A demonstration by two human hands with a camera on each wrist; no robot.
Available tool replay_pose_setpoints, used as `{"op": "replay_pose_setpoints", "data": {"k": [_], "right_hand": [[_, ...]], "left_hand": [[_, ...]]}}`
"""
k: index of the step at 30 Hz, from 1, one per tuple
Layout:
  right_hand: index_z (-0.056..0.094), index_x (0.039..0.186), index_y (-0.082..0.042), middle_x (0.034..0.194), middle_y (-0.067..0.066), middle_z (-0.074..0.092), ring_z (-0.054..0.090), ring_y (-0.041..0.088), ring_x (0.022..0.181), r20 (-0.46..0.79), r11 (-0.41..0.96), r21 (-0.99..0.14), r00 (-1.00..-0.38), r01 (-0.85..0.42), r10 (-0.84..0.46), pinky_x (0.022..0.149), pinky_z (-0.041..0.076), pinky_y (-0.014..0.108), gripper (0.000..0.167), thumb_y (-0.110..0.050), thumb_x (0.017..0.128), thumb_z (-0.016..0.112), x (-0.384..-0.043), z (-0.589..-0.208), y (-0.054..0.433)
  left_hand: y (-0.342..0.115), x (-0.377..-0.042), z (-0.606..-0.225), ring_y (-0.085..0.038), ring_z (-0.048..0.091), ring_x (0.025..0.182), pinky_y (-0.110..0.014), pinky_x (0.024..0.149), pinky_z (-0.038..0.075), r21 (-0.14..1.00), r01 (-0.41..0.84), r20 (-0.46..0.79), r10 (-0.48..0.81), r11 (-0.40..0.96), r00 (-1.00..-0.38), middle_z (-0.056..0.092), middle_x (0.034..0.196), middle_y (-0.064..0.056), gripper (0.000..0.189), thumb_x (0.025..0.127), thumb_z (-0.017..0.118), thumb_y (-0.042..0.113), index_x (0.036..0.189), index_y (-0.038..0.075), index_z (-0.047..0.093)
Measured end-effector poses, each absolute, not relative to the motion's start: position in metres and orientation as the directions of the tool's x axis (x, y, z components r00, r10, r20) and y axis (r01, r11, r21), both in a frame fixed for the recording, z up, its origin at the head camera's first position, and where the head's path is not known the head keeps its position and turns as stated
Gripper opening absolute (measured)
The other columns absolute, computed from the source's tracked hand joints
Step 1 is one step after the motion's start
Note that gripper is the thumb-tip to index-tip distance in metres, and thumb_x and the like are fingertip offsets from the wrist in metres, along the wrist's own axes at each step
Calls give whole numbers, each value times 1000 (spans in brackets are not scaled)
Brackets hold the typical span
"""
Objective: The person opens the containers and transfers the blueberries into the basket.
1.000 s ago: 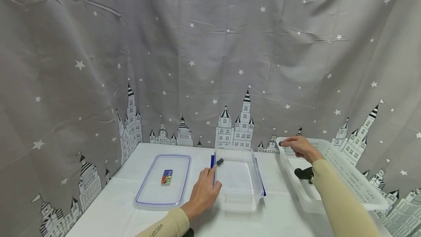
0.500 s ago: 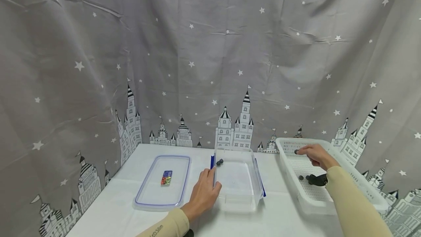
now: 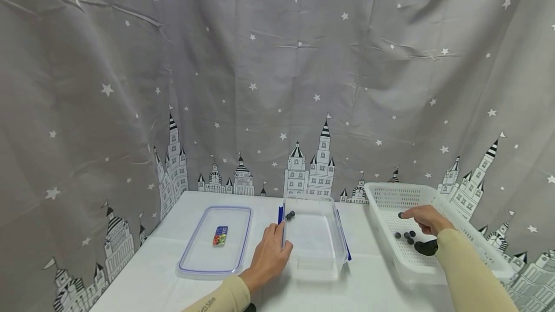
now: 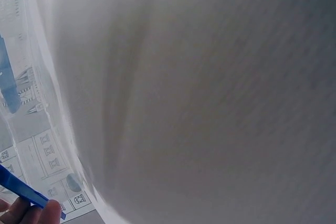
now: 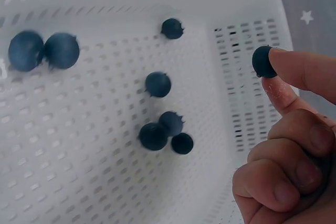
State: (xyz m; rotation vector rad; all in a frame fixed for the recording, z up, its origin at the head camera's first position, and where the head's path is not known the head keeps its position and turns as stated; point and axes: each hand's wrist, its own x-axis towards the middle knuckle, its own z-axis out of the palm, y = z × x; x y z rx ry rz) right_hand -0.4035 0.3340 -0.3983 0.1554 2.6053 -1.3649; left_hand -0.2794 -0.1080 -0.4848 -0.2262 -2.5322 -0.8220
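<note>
In the head view, a clear plastic food container stands mid-table with two blueberries at its far left. My left hand grips the container's left side; the left wrist view shows its fingertips at a blue side latch. Over the white perforated basket at the right, my right hand pinches a blueberry between thumb and index finger, the other fingers curled. Several loose blueberries lie on the basket floor beneath it.
Left of the container lies its clear lid, with a blue rim and a small colourful label. A grey curtain printed with stars and castles hangs directly behind the white table.
My right hand has moved rightward and nearer along the basket, carrying the blueberry with it, and uncovered several berries on the basket floor. My left hand has stayed at the container.
</note>
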Motion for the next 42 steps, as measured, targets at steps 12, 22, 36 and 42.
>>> {"op": "replay_pose_setpoints", "data": {"k": [12, 22, 36, 42], "right_hand": [[58, 73, -9, 55, -5, 33, 33, 11, 51, -274, 584, -769, -959, 259, 65, 52, 35, 26, 20, -20, 84, 70, -403, -418, 348], [56, 83, -3, 57, -4, 32, 31, 11, 52, -294, 602, -743, -951, 291, 96, 53, 34, 26, 22, -20, 84, 70, -400, -426, 351], [51, 94, 6, 61, 0, 36, 36, 13, 53, -324, 588, -730, -934, 348, 150, 54, 37, 26, 32, -18, 85, 69, -397, -430, 353], [54, 94, 4, 58, -3, 33, 34, 10, 51, -305, 581, -751, -945, 314, 116, 52, 35, 25, 29, -19, 85, 69, -397, -427, 350]], "left_hand": [[-108, -278, -484, -22, 53, 107, -44, 92, 51, 514, 290, 482, 7, 807, -876, 56, 119, -12, 57, 94, 50, 24, 144, -3, 51], [-109, -280, -488, -21, 53, 108, -44, 93, 51, 520, 279, 468, 3, 808, -884, 55, 121, -12, 57, 94, 48, 24, 145, -3, 50], [-106, -280, -485, -21, 53, 107, -42, 93, 51, 500, 298, 496, 13, 813, -868, 56, 118, -11, 56, 93, 49, 23, 143, -3, 51], [-106, -279, -485, -21, 53, 107, -43, 93, 51, 505, 291, 483, 14, 813, -875, 55, 119, -12, 57, 94, 49, 23, 144, -3, 50]]}}
